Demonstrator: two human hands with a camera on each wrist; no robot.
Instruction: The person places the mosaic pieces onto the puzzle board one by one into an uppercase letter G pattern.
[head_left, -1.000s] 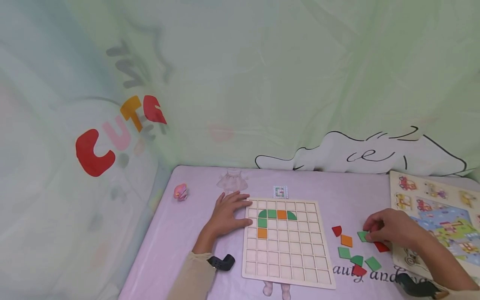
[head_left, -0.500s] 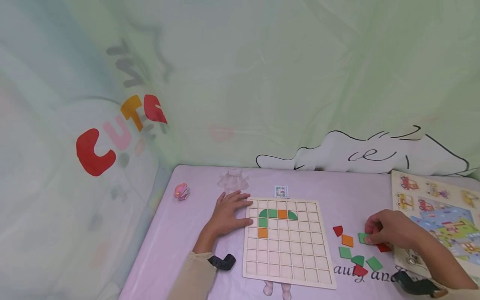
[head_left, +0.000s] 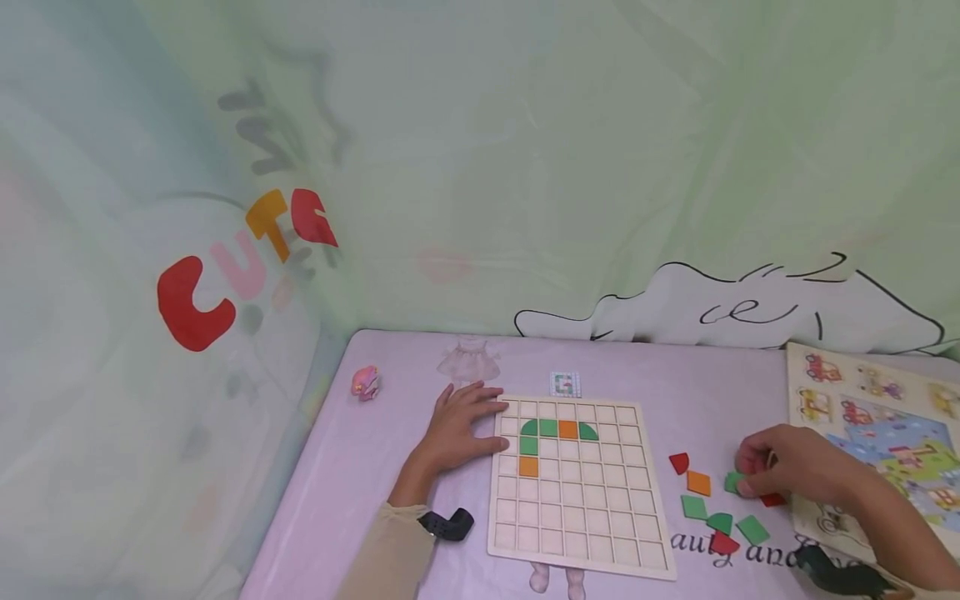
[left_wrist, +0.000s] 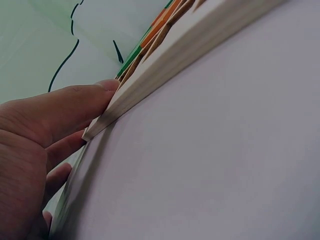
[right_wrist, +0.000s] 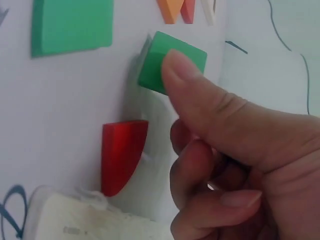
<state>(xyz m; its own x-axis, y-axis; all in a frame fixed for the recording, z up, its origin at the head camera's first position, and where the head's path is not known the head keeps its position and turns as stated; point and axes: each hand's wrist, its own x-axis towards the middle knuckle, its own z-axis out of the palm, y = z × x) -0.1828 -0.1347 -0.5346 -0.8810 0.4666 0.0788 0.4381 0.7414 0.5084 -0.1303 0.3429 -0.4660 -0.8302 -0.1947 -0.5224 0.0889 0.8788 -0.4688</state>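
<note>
Green square (right_wrist: 154,64), in right hand (head_left: 802,467), against thumb (right_wrist: 202,97)

The square beige wooden grid board (head_left: 570,492) lies left of a loose square orange tile (head_left: 698,483). Behind the board lies a small pale rectangular card (head_left: 566,384).

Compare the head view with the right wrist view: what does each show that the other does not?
Only the head view: the bare left hand, small pink figurine, small printed card, and the green and orange tiles set in the light wooden grid board.

Only the right wrist view: the full outline of the red quarter-circle tile nearest the bare right hand, which partly covers it in the head view.

Both: the right hand holding a green square tile, with other loose tiles nearby.
</note>
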